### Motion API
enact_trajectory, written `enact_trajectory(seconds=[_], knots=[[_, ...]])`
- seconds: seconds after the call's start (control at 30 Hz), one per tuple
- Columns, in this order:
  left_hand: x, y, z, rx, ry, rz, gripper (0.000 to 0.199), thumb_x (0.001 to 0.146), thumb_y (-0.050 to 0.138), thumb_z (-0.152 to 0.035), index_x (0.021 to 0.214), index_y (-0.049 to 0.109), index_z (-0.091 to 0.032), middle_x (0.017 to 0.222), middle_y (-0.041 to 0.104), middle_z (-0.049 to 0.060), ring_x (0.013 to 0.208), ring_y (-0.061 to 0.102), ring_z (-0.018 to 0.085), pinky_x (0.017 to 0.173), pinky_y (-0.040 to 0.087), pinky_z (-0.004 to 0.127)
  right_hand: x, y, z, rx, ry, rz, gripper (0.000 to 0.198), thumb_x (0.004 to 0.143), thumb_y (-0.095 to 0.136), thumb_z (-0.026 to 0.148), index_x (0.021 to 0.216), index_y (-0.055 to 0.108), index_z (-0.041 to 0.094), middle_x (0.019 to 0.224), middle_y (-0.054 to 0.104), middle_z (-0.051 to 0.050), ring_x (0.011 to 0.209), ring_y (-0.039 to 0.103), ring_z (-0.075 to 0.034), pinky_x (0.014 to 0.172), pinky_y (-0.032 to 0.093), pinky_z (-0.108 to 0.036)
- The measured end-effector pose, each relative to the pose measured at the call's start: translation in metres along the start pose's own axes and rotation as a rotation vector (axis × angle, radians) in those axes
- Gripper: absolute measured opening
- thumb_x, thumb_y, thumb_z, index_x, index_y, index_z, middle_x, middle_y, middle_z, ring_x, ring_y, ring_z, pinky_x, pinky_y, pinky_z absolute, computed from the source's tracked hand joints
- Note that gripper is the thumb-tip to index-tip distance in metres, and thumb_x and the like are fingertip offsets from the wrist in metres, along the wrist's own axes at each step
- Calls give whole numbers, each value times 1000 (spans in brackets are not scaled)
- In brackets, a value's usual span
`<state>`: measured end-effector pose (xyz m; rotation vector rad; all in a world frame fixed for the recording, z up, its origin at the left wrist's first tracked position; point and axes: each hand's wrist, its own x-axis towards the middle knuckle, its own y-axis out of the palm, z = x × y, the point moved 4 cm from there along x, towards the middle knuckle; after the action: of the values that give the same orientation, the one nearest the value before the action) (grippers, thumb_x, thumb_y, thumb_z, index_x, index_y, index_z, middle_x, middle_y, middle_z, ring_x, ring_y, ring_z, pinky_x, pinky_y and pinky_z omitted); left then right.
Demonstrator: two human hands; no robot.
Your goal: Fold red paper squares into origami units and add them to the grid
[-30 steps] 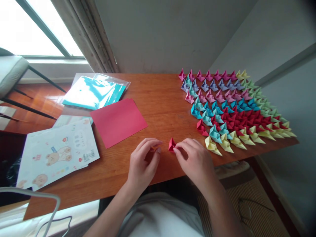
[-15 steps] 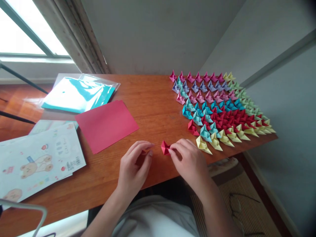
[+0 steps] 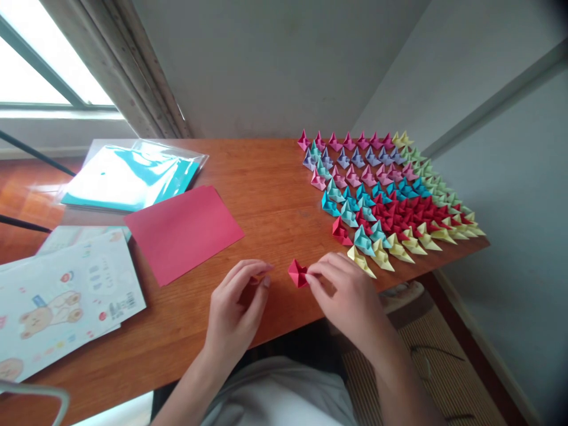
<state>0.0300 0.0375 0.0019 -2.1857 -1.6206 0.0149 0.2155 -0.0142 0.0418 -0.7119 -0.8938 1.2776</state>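
My right hand (image 3: 348,290) pinches one side of a small red folded paper boat (image 3: 296,273) between thumb and fingertips, just above the wooden table. Left of the boat, my left hand (image 3: 237,302) is half curled with a small gap between thumb and forefinger, and nothing shows in it. It does not touch the boat. To the right stand rows of folded paper boats (image 3: 402,213) in pink, purple, blue, red, green and yellow. A yellow boat (image 3: 361,262) is the row's nearest to my right hand.
Red paper sheets (image 3: 184,231) lie on the table (image 3: 261,195) left of centre. Behind them is a clear plastic packet of teal paper (image 3: 133,177). Bear-printed packets (image 3: 75,296) cover the left side. A wall (image 3: 266,71) rises behind the table.
The camera view has shifted slightly, so the table things appear a little further left. My right hand still pinches the red boat, and my left hand keeps nearly the same pose.
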Motion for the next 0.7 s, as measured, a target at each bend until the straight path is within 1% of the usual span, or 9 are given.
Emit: enact_trajectory(seconds=[0.07,0.13,0.17,0.23,0.3,0.37,0.5,0.6,0.7], knots=[[0,0,0,11,2,4,13,92,58,-13,99,67,-20,96,67,3,86,64,15,74,50,24,0,-26,-16,94,4,-58,11,93,61,19,86,69,22,87,69,-3,83,64,-18,77,49,-30],[1,1,-1,20,5,7,13,92,58,-13,98,67,-19,95,67,3,85,64,14,73,50,24,5,-59,-50,79,45,-148,8,91,65,27,86,71,24,89,71,-2,82,66,-19,76,50,-30],[1,1,-1,23,9,8,13,92,58,-13,97,67,-19,94,68,3,84,64,14,73,50,23,9,-77,-73,48,84,-228,9,89,68,31,85,72,25,89,71,-2,83,66,-19,76,50,-31],[2,1,-2,28,16,11,13,92,57,-12,97,67,-19,94,68,3,85,65,14,74,51,23,19,-111,-129,-32,252,-366,13,85,72,35,87,75,23,94,73,-4,86,66,-20,78,50,-31],[2,2,-2,34,22,15,13,92,57,-12,97,67,-20,94,68,3,85,65,14,74,51,23,31,-138,-186,-114,415,-444,17,84,71,34,92,76,20,92,73,-5,83,65,-18,77,48,-29],[2,2,-2,40,28,20,13,92,58,-12,97,67,-20,94,68,2,85,65,14,74,51,23,45,-155,-232,-166,494,-461,20,81,72,31,92,77,14,92,73,-9,82,63,-18,77,45,-30],[1,2,-1,54,26,30,13,92,58,-12,98,66,-20,94,67,2,85,64,13,75,51,22,67,-163,-288,-247,590,-400,19,82,70,27,90,77,11,89,73,-10,73,59,-15,70,41,-30],[2,2,0,68,22,33,13,93,57,-12,99,66,-20,95,67,2,86,64,12,76,51,21,74,-157,-308,-314,618,-337,22,83,68,28,91,78,10,79,73,-9,58,52,-13,61,37,-31],[3,2,0,86,19,37,13,94,57,-12,99,65,-20,95,67,2,87,65,12,77,51,21,78,-154,-320,-437,569,-305,24,85,67,32,90,79,12,70,72,-6,54,51,-12,59,36,-31]])
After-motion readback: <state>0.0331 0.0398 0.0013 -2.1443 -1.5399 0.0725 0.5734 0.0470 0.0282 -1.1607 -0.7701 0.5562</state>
